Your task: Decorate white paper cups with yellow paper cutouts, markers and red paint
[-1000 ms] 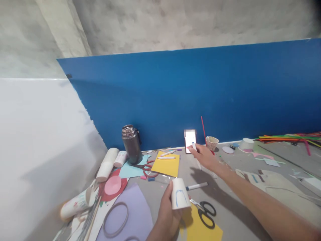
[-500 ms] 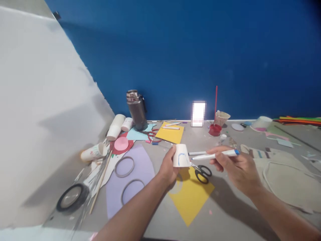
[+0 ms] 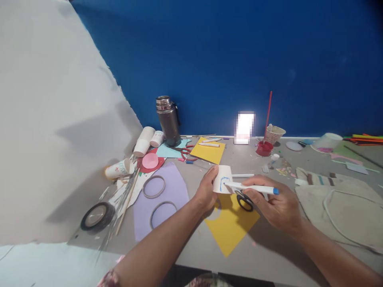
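1. Since 0.5 s ago, the right hand (image 3: pixel 278 203) has brought its white marker (image 3: pixel 260 188) to the side of the white cup (image 3: pixel 223 179); before, the tip was apart from it.
2. Taking the dark flask (image 3: pixel 170 125) as landmark, the cup is to its right and nearer the person, in the left hand (image 3: pixel 206 189), upside down with a blue outline facing the person.
3. Hidden parts: the cup's far side and the left fingers behind it; the left end of a 2nd marker (image 3: pixel 243 175); most of the blades of the black-handled scissors (image 3: pixel 245 202). Pixelation covers the bright screen (image 3: pixel 244 127) right of the flask. Whether the tip presses the cup, I cannot tell.
4. Nearer than the flask, the left forearm covers part of the lower of 2 grey rings (image 3: pixel 163 215); the right forearm is cut off at the picture's right edge.
5. Grey tabletop (image 3: pixel 191 245) shows between the yellow sheet (image 3: pixel 227 235) and the near edge, on the side away from the flask.
6. The left hand is clamped round the cup, thumb near its top; the right pinches the marker, blue end pointing right. The 2 hands are apart, near each other.
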{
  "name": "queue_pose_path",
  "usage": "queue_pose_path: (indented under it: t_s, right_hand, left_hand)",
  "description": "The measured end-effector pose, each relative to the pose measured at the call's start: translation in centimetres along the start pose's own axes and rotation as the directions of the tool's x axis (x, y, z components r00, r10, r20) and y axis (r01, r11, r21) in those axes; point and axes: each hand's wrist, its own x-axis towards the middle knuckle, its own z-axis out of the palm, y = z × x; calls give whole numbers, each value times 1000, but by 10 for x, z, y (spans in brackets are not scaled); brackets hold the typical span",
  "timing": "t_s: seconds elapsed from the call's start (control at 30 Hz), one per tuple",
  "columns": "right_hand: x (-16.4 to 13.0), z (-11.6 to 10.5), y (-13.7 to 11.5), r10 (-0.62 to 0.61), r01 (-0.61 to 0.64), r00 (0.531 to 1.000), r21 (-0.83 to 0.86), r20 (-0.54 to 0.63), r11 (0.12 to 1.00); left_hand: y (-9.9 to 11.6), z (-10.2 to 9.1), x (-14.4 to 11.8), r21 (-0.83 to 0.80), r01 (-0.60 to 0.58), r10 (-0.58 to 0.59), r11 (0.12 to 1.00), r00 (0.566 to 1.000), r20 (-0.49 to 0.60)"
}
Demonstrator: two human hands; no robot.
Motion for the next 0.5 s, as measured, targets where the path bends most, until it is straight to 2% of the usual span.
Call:
queue_pose_path:
  t_s: [0.13,0.37,0.5]
  right_hand:
    - [-1,-2,-1,-43,43,999,13,31,999]
    - [-2,-2,4,-26,25,999,-18,-39,1000]
    - [-5,-5,5,-85,85,996,-1,15,996]
  left_hand:
    - [2,1,-1,-29,34,-35,999,999,-24]
    - [5,7,-4,-101,55,-58,993,998,-32]
    - [8,10,-6,-85,95,-97,992,995,-23]
